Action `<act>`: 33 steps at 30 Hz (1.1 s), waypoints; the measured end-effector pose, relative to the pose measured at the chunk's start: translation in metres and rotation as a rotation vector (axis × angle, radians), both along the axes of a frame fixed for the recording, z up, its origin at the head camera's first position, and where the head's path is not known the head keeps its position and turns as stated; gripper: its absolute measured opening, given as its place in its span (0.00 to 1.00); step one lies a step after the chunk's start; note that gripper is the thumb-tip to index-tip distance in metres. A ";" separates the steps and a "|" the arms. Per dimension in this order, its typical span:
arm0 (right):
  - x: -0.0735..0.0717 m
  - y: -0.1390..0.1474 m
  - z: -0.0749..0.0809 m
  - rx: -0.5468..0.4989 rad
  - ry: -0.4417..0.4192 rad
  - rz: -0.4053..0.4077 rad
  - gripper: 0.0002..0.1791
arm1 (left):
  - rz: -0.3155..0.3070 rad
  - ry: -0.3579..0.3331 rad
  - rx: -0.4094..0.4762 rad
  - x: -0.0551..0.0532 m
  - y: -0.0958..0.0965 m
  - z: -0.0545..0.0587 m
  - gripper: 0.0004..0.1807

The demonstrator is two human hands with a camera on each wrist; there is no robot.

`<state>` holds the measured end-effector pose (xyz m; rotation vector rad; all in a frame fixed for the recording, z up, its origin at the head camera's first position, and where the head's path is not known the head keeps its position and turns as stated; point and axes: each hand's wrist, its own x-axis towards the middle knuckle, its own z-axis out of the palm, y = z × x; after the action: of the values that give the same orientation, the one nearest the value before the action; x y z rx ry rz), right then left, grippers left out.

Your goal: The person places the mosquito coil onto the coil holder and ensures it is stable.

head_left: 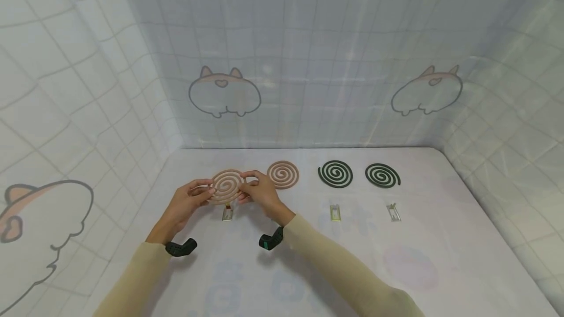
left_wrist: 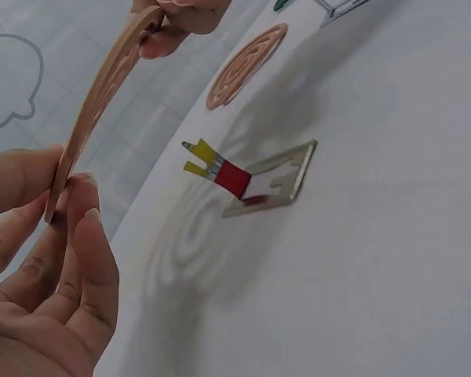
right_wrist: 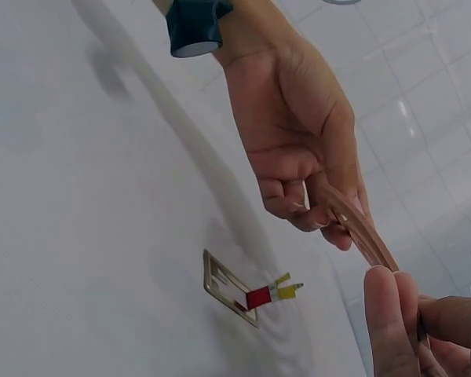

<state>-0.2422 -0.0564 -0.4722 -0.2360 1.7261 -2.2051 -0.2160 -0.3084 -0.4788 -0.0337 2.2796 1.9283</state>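
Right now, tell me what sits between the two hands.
A light brown spiral coil, pinched at its edges by the left hand and the right hand; the head view shows this.

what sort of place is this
Probably a booth set up for filming handiwork: pale grid-patterned sheeting rises on three sides of a white tabletop, and a person wearing dark wrist cameras holds a flat brown spiral coil.

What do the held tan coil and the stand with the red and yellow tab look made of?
Held tan coil: possibly pressed powder or wood-fibre composite; matte, even tan, no sharp highlights.
Stand: probably thin sheet metal, since the frame edge looks metallic; raised tab's red and yellow look like paint or coating.
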 end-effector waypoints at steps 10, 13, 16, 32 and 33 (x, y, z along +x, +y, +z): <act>0.007 0.001 -0.004 0.011 0.009 0.006 0.19 | 0.004 0.014 -0.014 0.005 0.001 -0.008 0.32; 0.009 0.001 -0.006 0.006 0.005 0.006 0.19 | -0.003 0.021 -0.015 0.006 0.001 -0.010 0.31; 0.011 0.002 -0.008 0.000 -0.001 0.006 0.19 | -0.012 0.026 -0.013 0.007 0.001 -0.011 0.30; 0.025 0.002 -0.010 0.054 -0.005 0.026 0.19 | -0.007 0.006 -0.008 0.014 -0.001 -0.018 0.30; 0.026 0.002 -0.010 0.056 -0.006 0.026 0.19 | -0.008 0.005 -0.008 0.015 0.000 -0.018 0.30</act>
<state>-0.2161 -0.0543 -0.4827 -0.2374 1.7685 -2.1342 -0.2010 -0.3087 -0.4972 -0.0213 2.2871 1.9173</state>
